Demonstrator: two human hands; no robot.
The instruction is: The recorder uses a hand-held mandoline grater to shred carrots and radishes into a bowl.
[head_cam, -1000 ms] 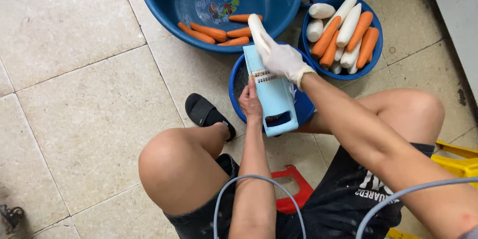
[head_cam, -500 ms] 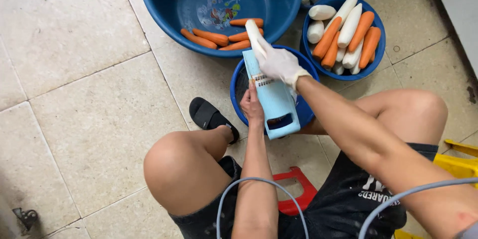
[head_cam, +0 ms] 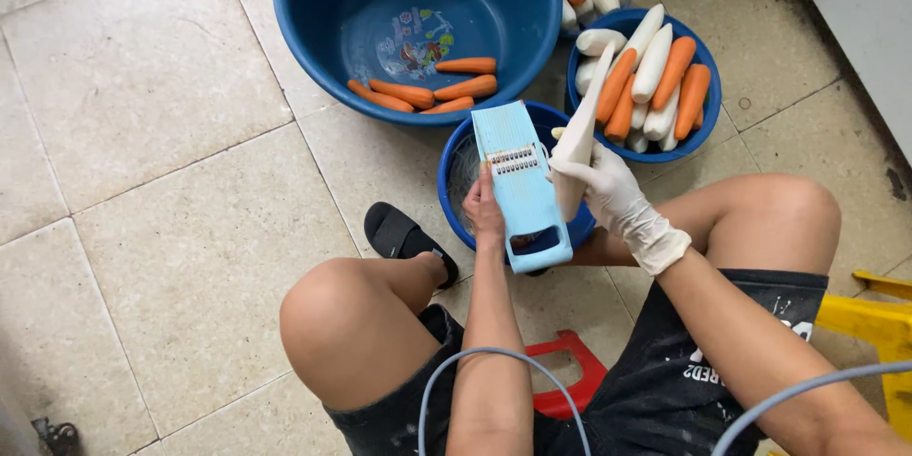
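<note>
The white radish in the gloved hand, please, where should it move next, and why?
Probably back onto the light blue plastic slicer, above its blade: the right hand holds the long white radish off its right edge, while the left hand steadies it.

So the gloved right hand [head_cam: 608,195] has pulled back down the light blue slicer [head_cam: 521,185]. A second ago it sat up near the top end, covering the blade section; now it's off to the right edge, about level with the middle, and the blade strip is in plain sight. The white radish [head_cam: 579,138] came along with it: earlier it pointed up-left over the big tub's rim, now it stands more upright, tip aimed toward the bowl of peeled carrots and radishes [head_cam: 703,123]. The view also shifted a bit closer.
</note>
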